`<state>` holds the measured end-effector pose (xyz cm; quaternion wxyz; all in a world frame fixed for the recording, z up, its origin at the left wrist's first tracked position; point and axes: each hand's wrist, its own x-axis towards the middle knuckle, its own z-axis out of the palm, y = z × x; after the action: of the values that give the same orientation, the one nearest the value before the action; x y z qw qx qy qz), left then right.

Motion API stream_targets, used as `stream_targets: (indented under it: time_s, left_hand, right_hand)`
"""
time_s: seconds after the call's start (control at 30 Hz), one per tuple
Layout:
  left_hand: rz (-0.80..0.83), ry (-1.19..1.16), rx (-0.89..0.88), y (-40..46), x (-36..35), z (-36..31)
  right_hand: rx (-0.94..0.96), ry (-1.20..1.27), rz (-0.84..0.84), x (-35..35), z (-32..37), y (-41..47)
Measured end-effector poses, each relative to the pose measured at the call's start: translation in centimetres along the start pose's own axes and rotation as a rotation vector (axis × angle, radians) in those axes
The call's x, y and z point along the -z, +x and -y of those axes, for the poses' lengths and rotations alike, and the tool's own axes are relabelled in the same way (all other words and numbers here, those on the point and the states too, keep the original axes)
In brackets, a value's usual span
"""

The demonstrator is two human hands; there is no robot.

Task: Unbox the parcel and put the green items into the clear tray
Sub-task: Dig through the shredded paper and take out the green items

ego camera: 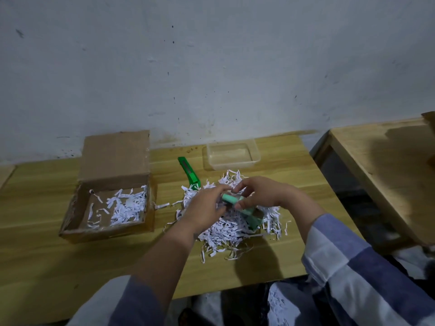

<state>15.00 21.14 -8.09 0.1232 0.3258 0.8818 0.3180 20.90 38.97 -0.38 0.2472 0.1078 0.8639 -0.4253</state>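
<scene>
While both hands are working over the shredded paper (pixel 235 222), I am observing the right hand (pixel 261 194) gripping a pale green item (pixel 229 199). The left hand (pixel 204 208) is touching its near end, fingers loosely curled. The clear tray (pixel 233 156) is sitting beyond on the worktop (pixel 70 267).

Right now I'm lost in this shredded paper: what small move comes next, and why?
Probably lift the pale green block, pinched by the right hand, free of the white shredded paper pile toward the clear plastic tray, which looks empty.
</scene>
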Motion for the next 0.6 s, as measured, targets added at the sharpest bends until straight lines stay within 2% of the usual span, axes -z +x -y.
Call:
stream_targets:
  time_s: [0.07,0.13,0.17,0.3,0.43,0.6]
  left_hand:
    - [-0.054,-0.083,0.064,0.2,0.0,0.1]
    - [-0.115,0.036,0.039,0.6,-0.4,0.3]
    - [-0.095,0.125,0.019,0.7,-0.7,0.4]
    - [0.182,0.236,0.025,0.8,-2.1,0.0]
    - [0.321,0.375,0.022,0.5,-3.5,0.5]
    - [0.31,0.495,-0.016,0.1,-4.4,1.4]
  right_hand:
    - [0.038,0.108,0.024,0.7,-0.4,-0.4]
    - [0.074,0.247,-0.007,1.5,-1.2,-0.6]
    - [0.073,0.341,-0.042,2.0,-1.6,-0.5]
    - [-0.039,0.713,-0.191,3.9,-3.0,0.5]
    - [-0.134,0.764,-0.384,5.2,-4.6,2.2]
    - [-0.248,0.764,-0.712,6.0,-7.6,5.4]
